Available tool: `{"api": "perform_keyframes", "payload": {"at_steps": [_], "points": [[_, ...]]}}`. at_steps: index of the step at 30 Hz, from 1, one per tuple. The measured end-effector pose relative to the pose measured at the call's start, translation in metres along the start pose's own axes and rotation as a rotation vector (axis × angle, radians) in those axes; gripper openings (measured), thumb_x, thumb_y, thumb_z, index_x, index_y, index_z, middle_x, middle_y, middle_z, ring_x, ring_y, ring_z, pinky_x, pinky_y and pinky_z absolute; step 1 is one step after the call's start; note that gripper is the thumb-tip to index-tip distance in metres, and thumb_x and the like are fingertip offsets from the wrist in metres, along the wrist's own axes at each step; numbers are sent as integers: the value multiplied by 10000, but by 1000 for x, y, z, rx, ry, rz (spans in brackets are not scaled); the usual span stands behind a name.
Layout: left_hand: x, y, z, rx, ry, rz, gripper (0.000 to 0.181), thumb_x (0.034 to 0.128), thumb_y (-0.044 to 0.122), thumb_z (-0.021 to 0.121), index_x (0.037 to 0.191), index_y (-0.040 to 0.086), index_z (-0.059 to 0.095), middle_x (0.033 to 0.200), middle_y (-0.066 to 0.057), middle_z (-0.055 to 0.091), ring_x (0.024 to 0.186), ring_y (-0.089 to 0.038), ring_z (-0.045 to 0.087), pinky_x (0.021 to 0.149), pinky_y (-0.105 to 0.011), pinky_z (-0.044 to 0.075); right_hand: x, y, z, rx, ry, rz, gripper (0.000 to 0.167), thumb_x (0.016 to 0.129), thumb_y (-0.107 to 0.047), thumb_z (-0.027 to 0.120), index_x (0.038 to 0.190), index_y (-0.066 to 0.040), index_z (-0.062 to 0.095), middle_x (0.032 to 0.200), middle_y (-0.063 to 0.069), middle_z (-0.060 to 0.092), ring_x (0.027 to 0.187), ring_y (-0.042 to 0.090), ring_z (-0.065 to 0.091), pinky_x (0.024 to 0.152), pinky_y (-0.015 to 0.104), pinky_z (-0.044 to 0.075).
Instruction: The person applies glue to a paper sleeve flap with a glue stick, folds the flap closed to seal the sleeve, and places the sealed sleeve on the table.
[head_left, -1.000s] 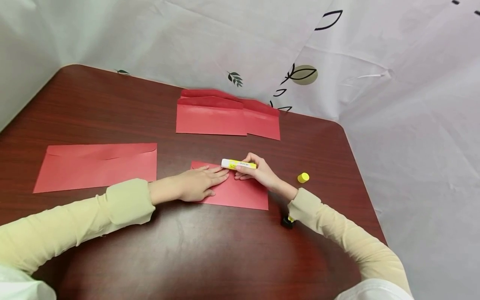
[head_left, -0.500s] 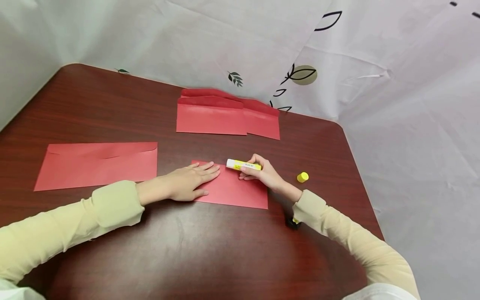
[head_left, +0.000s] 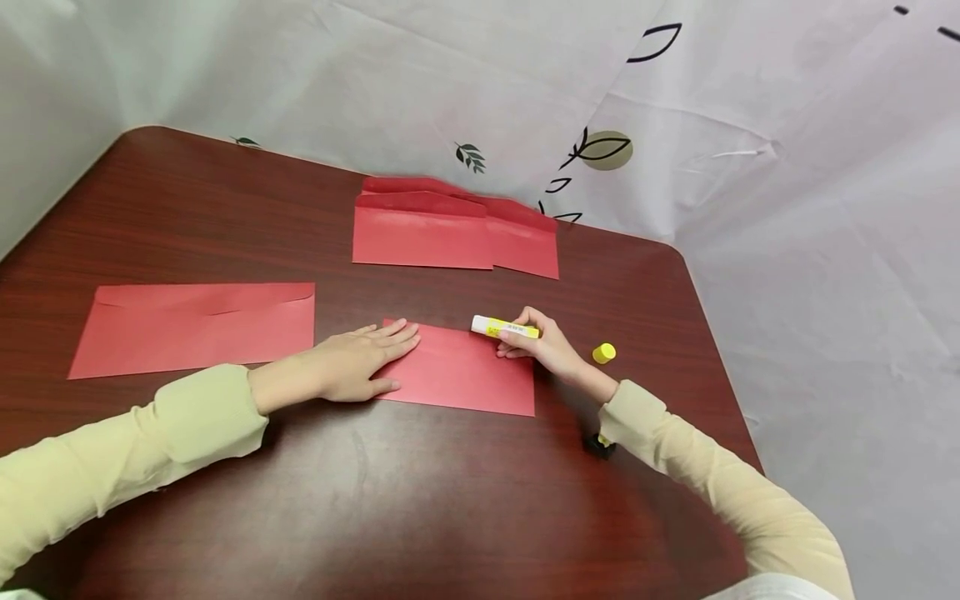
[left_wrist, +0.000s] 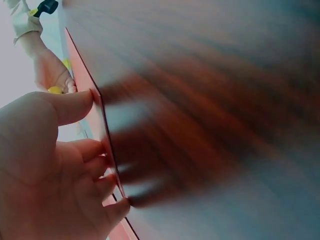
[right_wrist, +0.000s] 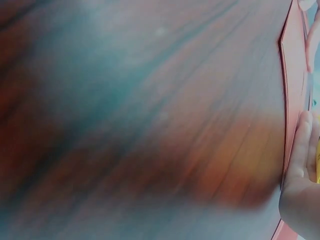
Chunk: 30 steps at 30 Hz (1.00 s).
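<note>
Sealing, probable step | left hand (head_left: 358,363) flat on central red envelope (head_left: 453,373) | right hand (head_left: 552,346) gripping glue stick (head_left: 512,328) | next move likely calls for even pressing

The table (head_left: 420,492) shows reddish-brown wood grain under a smooth, glossy finish. Near the table's middle, the red paper envelope (head_left: 468,379) is smooth, faintly shiny; the glue stick (head_left: 495,327) above the table looks plastic. Creased, cloth-like sheeting (head_left: 337,83) hangs behind the table.
</note>
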<state>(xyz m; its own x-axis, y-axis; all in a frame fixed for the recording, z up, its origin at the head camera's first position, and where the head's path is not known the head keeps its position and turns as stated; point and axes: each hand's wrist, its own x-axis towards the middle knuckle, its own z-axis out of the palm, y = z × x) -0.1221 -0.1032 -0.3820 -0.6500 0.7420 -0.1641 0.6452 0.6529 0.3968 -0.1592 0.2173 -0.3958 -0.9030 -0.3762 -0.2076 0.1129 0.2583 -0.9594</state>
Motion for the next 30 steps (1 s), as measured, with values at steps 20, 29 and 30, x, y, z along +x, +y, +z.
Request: {"api": "perform_keyframes", "payload": {"at_steps": [20, 29, 30], "points": [[0, -3, -12, 12, 116, -122, 658, 814, 312, 752, 1359, 22, 525, 1424, -157, 505, 1344, -337, 440, 1052, -537, 396, -7, -3, -10, 55, 51, 84, 109, 949, -97, 569, 941, -57, 468, 748, -9, 658, 658, 63, 646, 679, 204, 566], [16, -26, -25, -77, 186, -95, 682, 679, 342, 864, 1227, 23, 613, 1129, -102, 592, 1066, -266, 489, 877, -449, 483, -10, -7, -12, 174, 57, 157, 82, 975, -118, 511, 919, -108, 453, 705, -36, 601, 614, 85, 472, 603, 192, 411], [16, -28, -24, -91, 183, -94, 689, 668, 342, 872, 1222, 23, 615, 1102, -104, 589, 1048, -266, 481, 872, -441, 476, -10, -8, -11, 190, 59, 157, 82, 978, -117, 503, 914, -111, 453, 702, -37, 599, 611, 87, 462, 603, 195, 400]]}}
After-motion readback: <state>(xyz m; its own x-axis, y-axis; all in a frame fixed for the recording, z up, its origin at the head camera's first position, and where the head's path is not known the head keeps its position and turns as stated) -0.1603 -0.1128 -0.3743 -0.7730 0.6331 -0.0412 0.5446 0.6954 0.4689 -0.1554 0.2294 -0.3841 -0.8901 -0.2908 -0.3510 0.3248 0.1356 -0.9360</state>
